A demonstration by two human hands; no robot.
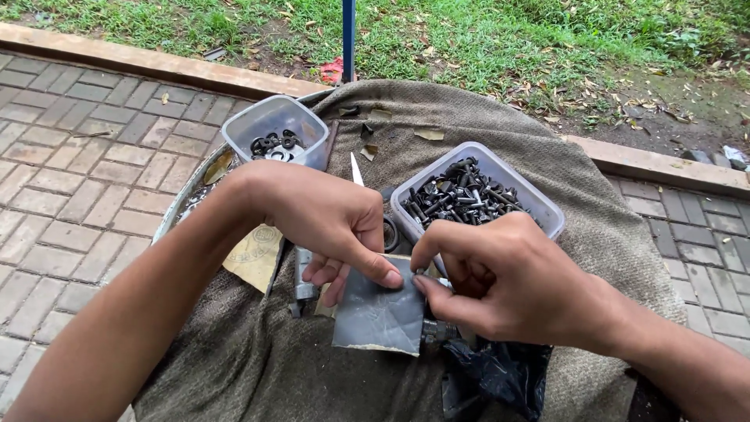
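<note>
Left hand (332, 223): thumb presses down on grey rectangular sandpaper sheet (380, 312), other fingers curled under. Right hand (500, 277): thumb and forefinger pinched on small dark metal bolt (423, 275) at sheet's upper right corner. Sheet lies on brown burlap cloth (258, 359), near clear plastic tub of black bolts (473, 195).

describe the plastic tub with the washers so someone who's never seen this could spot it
Start at the round surface draped in brown cloth, beside the grass. Two clear plastic tubs sit along its far side; take the small clear tub on the left, beyond the left hand. It holds only a few black rings, while the larger tub is heaped with dark bolts.
</note>
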